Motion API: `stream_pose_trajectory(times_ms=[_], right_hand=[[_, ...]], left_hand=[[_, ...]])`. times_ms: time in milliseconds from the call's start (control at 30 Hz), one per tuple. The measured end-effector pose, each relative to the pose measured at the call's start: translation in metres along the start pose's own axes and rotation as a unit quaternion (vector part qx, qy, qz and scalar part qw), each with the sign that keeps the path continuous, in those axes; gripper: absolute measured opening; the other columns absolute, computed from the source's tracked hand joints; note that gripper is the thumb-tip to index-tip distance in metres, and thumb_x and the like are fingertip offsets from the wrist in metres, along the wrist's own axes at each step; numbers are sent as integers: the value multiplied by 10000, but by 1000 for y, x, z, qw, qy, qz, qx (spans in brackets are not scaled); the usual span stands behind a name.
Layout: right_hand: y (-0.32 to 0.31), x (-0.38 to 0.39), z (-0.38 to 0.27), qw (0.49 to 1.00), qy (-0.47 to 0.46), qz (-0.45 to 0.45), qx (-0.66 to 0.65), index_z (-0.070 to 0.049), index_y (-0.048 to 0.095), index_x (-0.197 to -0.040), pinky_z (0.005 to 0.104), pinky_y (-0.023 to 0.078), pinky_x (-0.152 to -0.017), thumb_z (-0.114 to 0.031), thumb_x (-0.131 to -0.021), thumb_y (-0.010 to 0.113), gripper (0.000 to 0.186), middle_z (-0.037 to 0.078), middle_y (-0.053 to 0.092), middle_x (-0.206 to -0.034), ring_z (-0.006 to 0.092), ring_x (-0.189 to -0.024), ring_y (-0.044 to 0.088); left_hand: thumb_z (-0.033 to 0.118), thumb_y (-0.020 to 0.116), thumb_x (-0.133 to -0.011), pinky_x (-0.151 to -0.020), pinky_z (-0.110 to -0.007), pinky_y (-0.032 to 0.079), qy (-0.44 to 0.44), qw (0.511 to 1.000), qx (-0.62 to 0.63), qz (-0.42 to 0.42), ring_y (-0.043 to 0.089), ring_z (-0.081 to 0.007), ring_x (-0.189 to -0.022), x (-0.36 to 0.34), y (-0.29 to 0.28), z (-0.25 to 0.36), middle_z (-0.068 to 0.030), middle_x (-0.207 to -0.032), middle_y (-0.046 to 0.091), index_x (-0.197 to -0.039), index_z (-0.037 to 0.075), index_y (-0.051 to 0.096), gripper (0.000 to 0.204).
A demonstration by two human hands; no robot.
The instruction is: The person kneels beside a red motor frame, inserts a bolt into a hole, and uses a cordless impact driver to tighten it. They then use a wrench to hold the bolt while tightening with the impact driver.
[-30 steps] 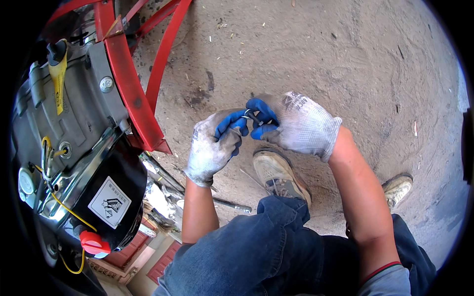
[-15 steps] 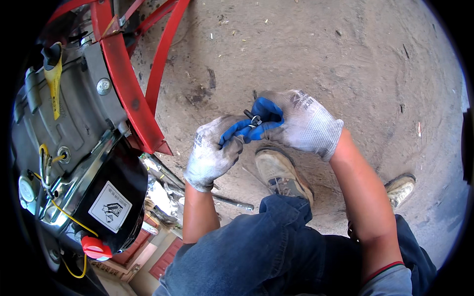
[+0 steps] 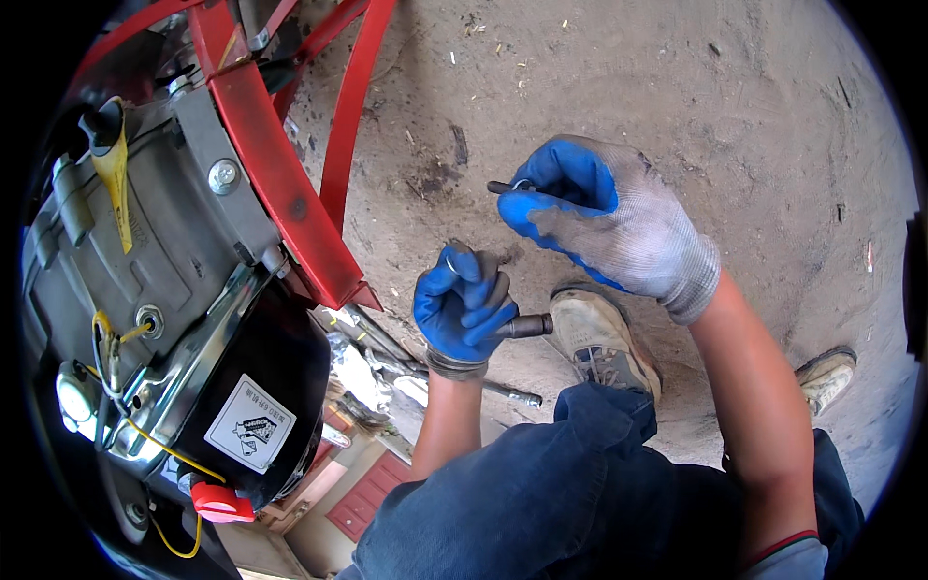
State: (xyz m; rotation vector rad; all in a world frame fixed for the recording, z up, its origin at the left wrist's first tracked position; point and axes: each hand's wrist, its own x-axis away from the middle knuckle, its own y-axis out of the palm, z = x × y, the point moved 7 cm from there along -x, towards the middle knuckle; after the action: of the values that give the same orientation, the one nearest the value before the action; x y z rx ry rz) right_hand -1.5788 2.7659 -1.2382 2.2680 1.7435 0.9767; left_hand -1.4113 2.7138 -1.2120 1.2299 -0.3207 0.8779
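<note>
My gloved left hand (image 3: 460, 304) is turned palm-up, fingers curled round a dark cylindrical socket (image 3: 528, 325) that sticks out to the right; a thin ring (image 3: 451, 267) shows at its fingertips. Higher and to the right, my gloved right hand (image 3: 607, 217) pinches a small dark bolt (image 3: 500, 188) with a silver washer on it, the shaft pointing left. Both gloves are grey with blue palms. Left of my hands stands a red steel frame (image 3: 286, 204) against a grey engine casing (image 3: 145, 251).
A black panel (image 3: 280, 358) with red cap (image 3: 218, 501) and yellow wires sits low left. Rods (image 3: 503, 391), debris and a red box (image 3: 372, 493) lie beneath. My shoes (image 3: 604, 343) and knee are below my hands, on dirt ground (image 3: 735, 116).
My hands have come apart: the right moved up with the bolt, and the left turned palm-up and moved right, showing the socket. The view has shifted slightly, so the machine appears further right.
</note>
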Motion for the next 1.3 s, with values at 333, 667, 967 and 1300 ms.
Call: stream_pose_trajectory(times_ms=[333,667,967,1300], right_hand=[[34,40,67,989,13,57,135,-33,491,-1053,447,541,-634,-259,-925,552,267,199,643,-760,351,-708,677],[19,48,26,959,-133,127,214,-16,575,-1082,397,531,-621,-210,-792,704,372,164,656,-786,326,-687,679],[3,37,11,980,-150,30,129,-49,612,-1045,370,539,-613,-253,-812,707,324,153,652,-777,301,-675,676],[7,37,-13,919,-143,157,333,-87,616,-1123,373,520,-670,-356,-773,696,449,80,647,-932,245,-816,655]], left_hand=[[118,480,-924,-390,-206,416,37,983,178,-4,459,-105,-529,-20,-2,-6,-24,-638,446,-679,70,425,256],[145,475,-921,-417,-210,368,150,987,47,39,394,-161,-631,-32,-11,-8,-120,-774,442,-925,-59,578,228],[187,486,-854,-691,-332,388,207,941,-191,187,379,-185,-752,-28,-12,-24,-80,-889,408,-769,131,374,151],[502,528,-928,-960,-419,456,129,985,36,109,588,-284,-1011,-35,18,-28,-167,-1196,585,-1147,30,637,532]])
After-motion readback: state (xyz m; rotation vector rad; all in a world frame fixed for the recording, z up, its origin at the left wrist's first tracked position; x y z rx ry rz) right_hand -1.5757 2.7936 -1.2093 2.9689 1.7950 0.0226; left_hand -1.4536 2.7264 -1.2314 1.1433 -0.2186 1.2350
